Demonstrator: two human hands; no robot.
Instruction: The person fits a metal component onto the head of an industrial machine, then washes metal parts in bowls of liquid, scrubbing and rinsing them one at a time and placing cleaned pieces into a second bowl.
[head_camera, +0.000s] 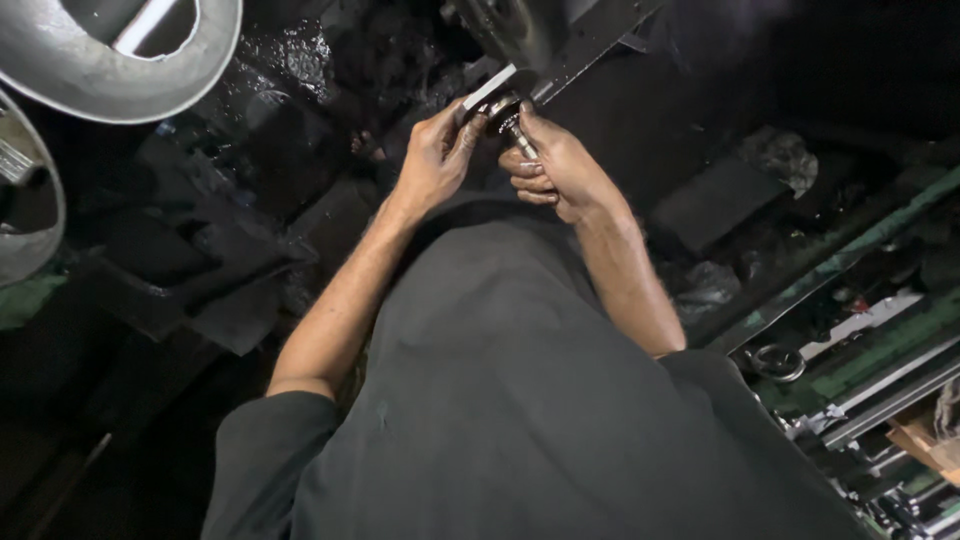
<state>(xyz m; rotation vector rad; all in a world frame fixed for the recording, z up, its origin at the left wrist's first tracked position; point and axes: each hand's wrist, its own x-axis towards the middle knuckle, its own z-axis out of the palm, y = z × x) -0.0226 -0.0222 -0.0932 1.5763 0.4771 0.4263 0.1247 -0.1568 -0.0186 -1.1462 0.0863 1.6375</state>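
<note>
Dark shirt (520, 400) nearest; left hand (435, 155) & right hand (555, 165) both grip small metal part (510, 118).

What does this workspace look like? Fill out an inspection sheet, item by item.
Surface: dark, greasy machine bed, wet sheen.
Job's things: small shiny metal part at a dark machine bracket.
Clutter: black scraps at left.
Grippers: left hand and right hand both pinch the metal part.
Cables: nothing seen.
Surroundings: grey metal ring upper left; green-railed machine with handwheel at right.
</note>
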